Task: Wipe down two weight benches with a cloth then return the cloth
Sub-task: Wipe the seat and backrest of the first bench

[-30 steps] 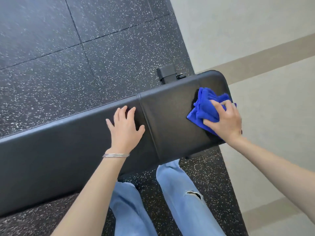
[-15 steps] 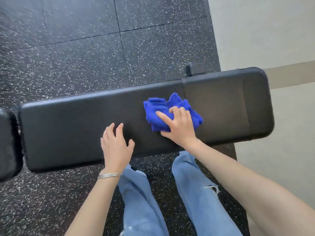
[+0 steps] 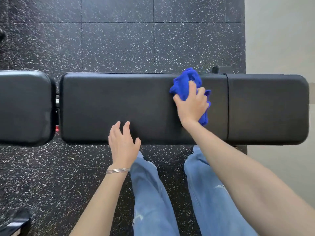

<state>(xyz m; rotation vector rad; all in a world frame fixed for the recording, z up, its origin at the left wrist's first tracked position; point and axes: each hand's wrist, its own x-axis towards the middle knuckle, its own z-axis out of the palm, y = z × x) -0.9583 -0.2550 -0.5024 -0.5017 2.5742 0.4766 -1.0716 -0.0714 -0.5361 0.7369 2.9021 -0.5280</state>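
Cloth (image 3: pixel 187 80) now nearer far edge of bench (image 3: pixel 119 99), seemingly within right hand (image 3: pixel 192 105)

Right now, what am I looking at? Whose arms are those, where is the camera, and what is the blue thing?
There is no machine here: those are a person's two arms. The camera sits on the person's head and looks down, so you see what they see, even their jeans below. The long black thing is a padded weight bench on a speckled gym floor. Another black pad lies just left of it, across a small gap. The right hand holds a bunched blue cloth and presses it on the bench top to wipe it. The left hand is open, holds nothing, and sits at the bench's near edge. Thin bangles circle that wrist.
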